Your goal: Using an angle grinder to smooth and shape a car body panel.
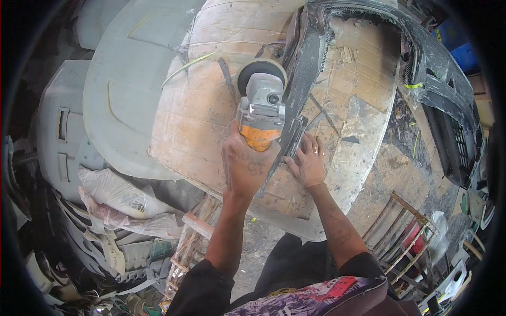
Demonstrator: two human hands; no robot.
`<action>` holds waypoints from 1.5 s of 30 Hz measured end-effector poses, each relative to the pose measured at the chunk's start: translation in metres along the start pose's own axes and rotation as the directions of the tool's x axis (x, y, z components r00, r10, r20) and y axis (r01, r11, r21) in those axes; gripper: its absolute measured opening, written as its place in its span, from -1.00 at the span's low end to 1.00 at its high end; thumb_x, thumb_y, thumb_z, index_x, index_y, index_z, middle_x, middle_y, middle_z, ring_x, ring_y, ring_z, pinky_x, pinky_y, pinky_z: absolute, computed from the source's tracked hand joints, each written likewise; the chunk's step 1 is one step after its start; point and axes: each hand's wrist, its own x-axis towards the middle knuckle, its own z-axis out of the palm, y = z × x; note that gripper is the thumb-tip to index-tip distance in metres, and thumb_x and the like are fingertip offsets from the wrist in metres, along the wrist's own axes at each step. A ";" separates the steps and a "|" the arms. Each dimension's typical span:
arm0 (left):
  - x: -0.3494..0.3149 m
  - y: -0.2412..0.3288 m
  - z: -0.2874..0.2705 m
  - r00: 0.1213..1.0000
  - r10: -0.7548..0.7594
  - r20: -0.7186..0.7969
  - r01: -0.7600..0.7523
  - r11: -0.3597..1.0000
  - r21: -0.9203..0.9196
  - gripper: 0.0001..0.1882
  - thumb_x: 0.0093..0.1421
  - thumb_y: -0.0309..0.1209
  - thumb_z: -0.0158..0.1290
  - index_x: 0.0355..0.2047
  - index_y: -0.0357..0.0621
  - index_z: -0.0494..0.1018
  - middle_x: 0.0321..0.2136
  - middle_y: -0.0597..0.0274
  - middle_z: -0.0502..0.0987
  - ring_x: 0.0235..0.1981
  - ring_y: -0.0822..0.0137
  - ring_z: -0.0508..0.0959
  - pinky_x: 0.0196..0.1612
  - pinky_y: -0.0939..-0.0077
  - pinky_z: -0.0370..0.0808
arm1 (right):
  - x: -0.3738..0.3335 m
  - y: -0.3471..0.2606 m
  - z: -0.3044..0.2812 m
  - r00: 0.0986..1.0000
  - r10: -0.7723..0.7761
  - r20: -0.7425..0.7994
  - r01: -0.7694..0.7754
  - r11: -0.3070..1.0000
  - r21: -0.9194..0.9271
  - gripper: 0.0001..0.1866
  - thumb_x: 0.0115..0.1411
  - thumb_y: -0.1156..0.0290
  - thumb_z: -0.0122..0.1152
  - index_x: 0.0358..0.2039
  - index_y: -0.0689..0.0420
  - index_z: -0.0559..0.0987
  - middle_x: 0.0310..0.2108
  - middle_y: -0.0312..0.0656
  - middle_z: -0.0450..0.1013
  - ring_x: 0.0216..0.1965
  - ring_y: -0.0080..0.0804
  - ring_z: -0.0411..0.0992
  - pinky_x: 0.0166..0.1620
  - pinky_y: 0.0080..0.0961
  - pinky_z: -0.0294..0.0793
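My left hand [249, 164] is wrapped round the orange-and-grey body of an angle grinder [262, 113]. The grinder's round disc [262, 73] lies beside a black carbon-fibre car body part [305, 79], and whether they touch I cannot tell. That part has a frame shape with rough, frayed edges and pale dust on it. My right hand [308, 164] rests with its fingers stretched out and thumb apart, next to the lower end of the black part. A ring shows on one finger. Brown cardboard [200, 126] lies under the part and the grinder.
Large grey body panels [121, 105] spread to the left. Plastic-wrapped material [129, 197] and a heap of offcuts [121, 253] lie at the lower left. A rusty metal rack [398, 231] stands at the lower right. Black strips [226, 73] are scattered on the cardboard.
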 end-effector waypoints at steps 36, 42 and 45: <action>0.027 0.028 0.005 0.999 -0.004 0.035 0.001 0.995 0.099 -0.41 0.00 -0.44 0.37 0.04 -0.41 0.46 -0.24 -0.11 0.70 -0.24 0.00 0.74 -0.15 0.21 0.62 | 0.001 0.000 -0.003 0.998 0.020 0.052 -0.022 0.999 0.030 -0.42 0.22 -0.08 0.29 0.02 0.16 0.56 0.31 0.09 0.25 0.45 0.07 0.08 0.47 0.26 -0.05; 0.030 0.028 0.004 0.999 0.025 0.038 -0.027 0.998 0.055 -0.30 -0.01 -0.44 0.37 0.15 -0.41 0.41 -0.28 -0.11 0.70 -0.27 -0.02 0.74 -0.17 0.20 0.63 | 0.002 -0.003 -0.006 0.998 0.036 0.056 -0.039 0.999 0.036 -0.44 0.22 -0.07 0.30 -0.03 0.19 0.59 0.30 0.09 0.27 0.45 0.07 0.08 0.48 0.26 -0.06; 0.028 0.030 0.007 0.999 0.021 0.044 -0.026 0.993 0.116 -0.31 0.00 -0.45 0.36 0.15 -0.39 0.41 -0.27 -0.12 0.69 -0.26 -0.03 0.74 -0.17 0.21 0.63 | 0.001 -0.001 -0.005 0.996 0.030 0.084 -0.032 0.999 0.022 -0.42 0.21 -0.06 0.31 0.01 0.18 0.58 0.29 0.09 0.27 0.46 0.06 0.07 0.48 0.26 -0.07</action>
